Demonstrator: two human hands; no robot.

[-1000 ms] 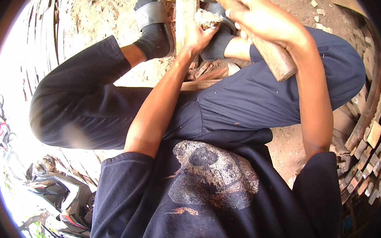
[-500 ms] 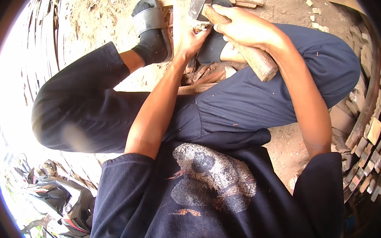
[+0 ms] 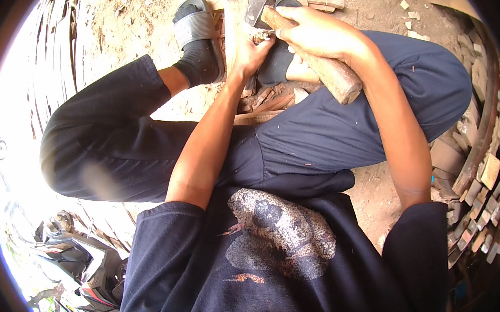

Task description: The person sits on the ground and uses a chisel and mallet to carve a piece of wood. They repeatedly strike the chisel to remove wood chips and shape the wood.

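Observation:
My right hand (image 3: 317, 34) is wrapped round the thick wooden handle of a hatchet-like chopping tool (image 3: 336, 79). Its dark metal blade (image 3: 262, 5) points away from me, at the far end of the handle. Just left of it, my left hand (image 3: 248, 53) is closed on a rough, pale piece of wood (image 3: 259, 35), mostly covered by the fingers. The blade sits right above that piece; whether they touch I cannot tell. A long pale board (image 3: 235, 10) runs away from me beside my left hand, between my feet.
My sandalled left foot (image 3: 195, 32) is left of the board; my other foot (image 3: 275, 64) is below the hands. Wood scraps (image 3: 266, 96) lie on the dirt between my legs. Cut blocks (image 3: 479, 212) are piled at right. A motorcycle (image 3: 86, 260) stands at lower left.
The chopping tool and my right hand have shifted very slightly to the left. My left hand keeps its hold in nearly the same place.

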